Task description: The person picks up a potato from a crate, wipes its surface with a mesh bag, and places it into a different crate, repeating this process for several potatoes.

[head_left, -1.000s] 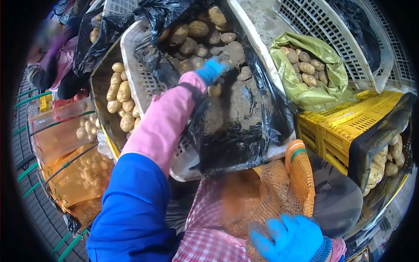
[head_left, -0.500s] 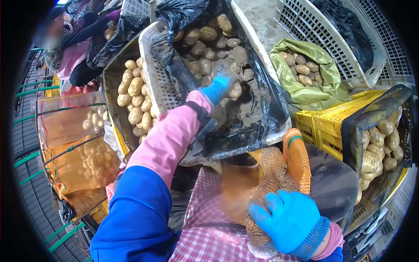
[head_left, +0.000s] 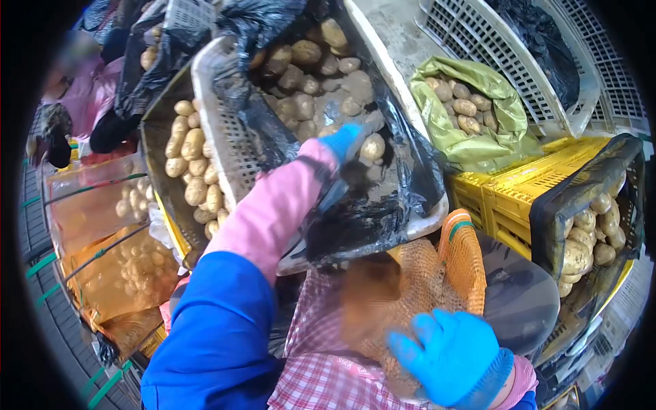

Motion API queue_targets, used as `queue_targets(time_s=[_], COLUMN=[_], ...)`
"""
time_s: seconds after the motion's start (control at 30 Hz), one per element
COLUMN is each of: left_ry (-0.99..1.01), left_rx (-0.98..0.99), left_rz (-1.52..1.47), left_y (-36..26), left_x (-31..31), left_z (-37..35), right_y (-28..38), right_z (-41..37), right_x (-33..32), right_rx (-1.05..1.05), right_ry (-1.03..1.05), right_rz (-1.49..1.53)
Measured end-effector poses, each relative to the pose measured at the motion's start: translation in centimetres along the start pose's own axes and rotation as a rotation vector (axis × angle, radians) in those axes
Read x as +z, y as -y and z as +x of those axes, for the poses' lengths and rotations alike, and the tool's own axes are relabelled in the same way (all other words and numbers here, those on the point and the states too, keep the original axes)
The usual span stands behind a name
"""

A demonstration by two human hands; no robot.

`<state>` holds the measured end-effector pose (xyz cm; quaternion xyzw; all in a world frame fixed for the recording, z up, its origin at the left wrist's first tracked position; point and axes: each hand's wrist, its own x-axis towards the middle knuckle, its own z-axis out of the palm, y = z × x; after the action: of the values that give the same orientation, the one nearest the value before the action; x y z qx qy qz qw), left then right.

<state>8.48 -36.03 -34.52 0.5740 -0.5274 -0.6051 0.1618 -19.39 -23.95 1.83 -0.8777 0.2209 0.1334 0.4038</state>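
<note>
Right hand [head_left: 451,355] clamps its grip on the orange mesh sack [head_left: 444,273]; left hand [head_left: 344,141], grip unreadable, touches a potato [head_left: 373,147] in the crate [head_left: 236,147], best cupped whole

**Centre:** the tilted white crate [head_left: 229,147] has a potato heap [head_left: 307,65] filling its upper half. The soiled liner floor [head_left: 389,184], just right of the left hand [head_left: 344,140], lies bare and passable. Bunched black liner [head_left: 263,133] crowds the crate's left wall.

**Lower centre:** the crate's lower rim overhangs the mouth of the orange mesh bag [head_left: 424,294], gripped by the right hand [head_left: 454,355], and leaves only a narrow gap.

**Right:** the yellow crate [head_left: 499,198] and green bag [head_left: 478,147] close that side.
</note>
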Motion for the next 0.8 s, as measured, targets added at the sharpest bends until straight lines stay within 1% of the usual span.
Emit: queue_targets(time_s=[0.03, 0.07, 0.13, 0.23, 0.33, 0.37, 0.43, 0.47, 0.5, 0.53, 0.57, 0.63, 0.67, 0.7, 0.73, 0.77, 0.8], left_ry=[0.054, 0.06, 0.158, 0.196, 0.092, -0.004, -0.018, -0.054, -0.345, -0.368, -0.621, -0.841, -0.82, -0.906, -0.743, -0.867, -0.979], left_rx=[0.005, -0.164, 0.076, 0.298, 0.512, 0.518, 0.619, 0.678, 0.648, 0.668, 0.816, 0.963, 1.012, 1.089, 1.123, 1.173, 1.114], left_rz=[-0.249, -0.853, -1.079, -1.221, -1.341, -1.398, -1.352, -1.313, -1.326, -1.359, -0.983, -0.756, -0.915, -0.774, -0.922, -0.944, -0.979], left_y=[-2.2, -6.1, -8.8, -12.5, -14.3, -14.2, -13.5, -13.1, -13.9, -14.4, -14.8, -14.5, -14.3, -14.3, -12.8, -12.9, -12.4], left_x=[-0.6, -0.4, -1.3, -2.3, -2.1, -2.0, -2.7, -3.4, -3.5, -4.8, -5.9, -9.3, -11.9, -13.4, -17.5, -18.8, -20.5], left_z=[-2.7, -6.9, -12.7, -21.6, -30.0, -32.7, -37.6, -40.8, -44.4, -48.0, -52.0, -59.3, -62.8, -66.7, -70.9, -73.6, -76.7], right_y=[0.1, 0.2, 0.5, 1.9, 2.5, 2.7, 3.1, 3.5, 3.7, 3.7, 3.7, 4.0, 4.1, 4.3, 4.3, 4.3, 4.2], right_z=[0.0, 0.0, -0.1, 0.1, 1.3, 1.7, 2.2, 3.0, 3.5, 3.9, 4.4, 5.3, 5.7, 6.0, 6.3, 6.8, 7.3], right_x=[0.3, 0.6, 1.6, 1.5, 3.3, 3.7, 4.7, 4.9, 5.1, 5.4, 5.8, 5.9, 5.9, 6.0, 6.2, 6.4, 6.5], right_rx=[-0.008, -0.015, -0.036, -0.022, -0.022, -0.03, -0.062, -0.11, -0.148, -0.179, -0.192, -0.16, -0.125, -0.081, -0.065, -0.05, -0.034], right_ry=[-0.02, -0.04, -0.126, -0.107, -0.135, -0.149, -0.195, -0.217, -0.229, -0.237, -0.228, -0.17, -0.129, -0.088, -0.089, -0.093, -0.098], right_rz=[-0.005, -0.01, -0.014, -0.111, -0.169, -0.168, -0.205, -0.228, -0.232, -0.233, -0.246, -0.275, -0.287, -0.297, -0.315, -0.33, -0.345])
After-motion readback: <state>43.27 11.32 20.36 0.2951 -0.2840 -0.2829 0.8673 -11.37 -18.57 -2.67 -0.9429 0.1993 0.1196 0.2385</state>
